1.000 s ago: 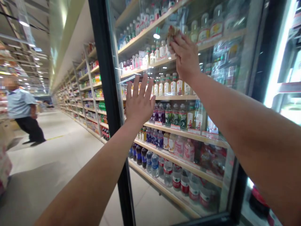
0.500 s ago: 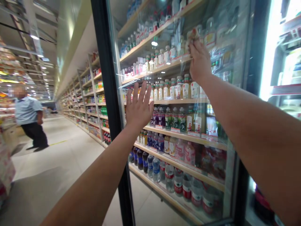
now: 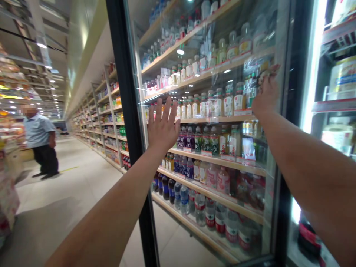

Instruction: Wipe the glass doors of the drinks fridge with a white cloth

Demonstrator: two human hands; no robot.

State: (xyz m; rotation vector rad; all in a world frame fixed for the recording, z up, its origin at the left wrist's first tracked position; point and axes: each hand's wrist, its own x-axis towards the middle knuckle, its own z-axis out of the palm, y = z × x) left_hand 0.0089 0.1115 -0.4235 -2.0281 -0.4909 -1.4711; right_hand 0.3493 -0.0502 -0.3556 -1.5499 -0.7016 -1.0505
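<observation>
A glass door (image 3: 205,230) with a dark frame (image 3: 126,92) stands swung out in front of me. My left hand (image 3: 162,128) lies against the glass near the frame's left side, fingers spread, holding nothing. Higher up and to the right, my right hand (image 3: 265,94) presses a crumpled, light-coloured cloth (image 3: 268,74) against the pane. Part of the cloth is hidden by the fingers. Through the glass appear shelves with several rows of drink bottles (image 3: 205,141).
A lit cooler (image 3: 319,107) with shelved goods is at the right. Long store shelves (image 3: 108,111) run back on the left beside a pale floor (image 3: 83,185). A person (image 3: 41,141) in a light blue shirt stands in the aisle at the far left.
My right hand has moved right and down across the glass with the cloth. My left hand stays in nearly the same place. The person in the aisle has shifted slightly right.
</observation>
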